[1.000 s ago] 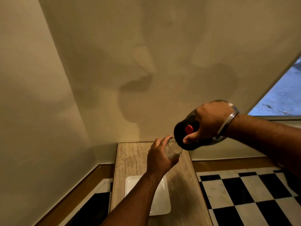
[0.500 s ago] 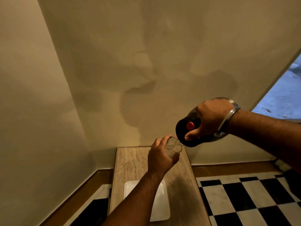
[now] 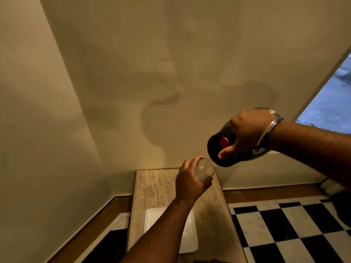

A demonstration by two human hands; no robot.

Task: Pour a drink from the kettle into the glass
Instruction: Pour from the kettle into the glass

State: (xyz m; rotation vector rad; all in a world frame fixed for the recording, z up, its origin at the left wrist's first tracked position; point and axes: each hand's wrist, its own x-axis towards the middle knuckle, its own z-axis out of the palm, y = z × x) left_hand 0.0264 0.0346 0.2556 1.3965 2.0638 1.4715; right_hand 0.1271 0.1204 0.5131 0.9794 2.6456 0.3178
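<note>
My right hand (image 3: 250,132) grips a kettle (image 3: 215,149) with a black lid, a red button and a steel body, tipped steeply to the left. Its spout edge sits just above the rim of a small clear glass (image 3: 206,169). My left hand (image 3: 190,182) is wrapped around that glass and holds it tilted in the air above a narrow marble-topped table (image 3: 153,188). A thin pale trickle seems to pass from the spout into the glass, which looks partly filled. A metal bangle circles my right wrist.
A white square plate (image 3: 190,234) lies on the table under my left forearm. Beige walls meet in a corner right behind the table. A black-and-white chequered floor (image 3: 284,224) spreads to the right, and a window opening (image 3: 330,105) shows at the upper right.
Both hands have kept kettle and glass together, and the kettle is tipped slightly further. The camera has tilted up a little, so the table and plate sit lower in view.
</note>
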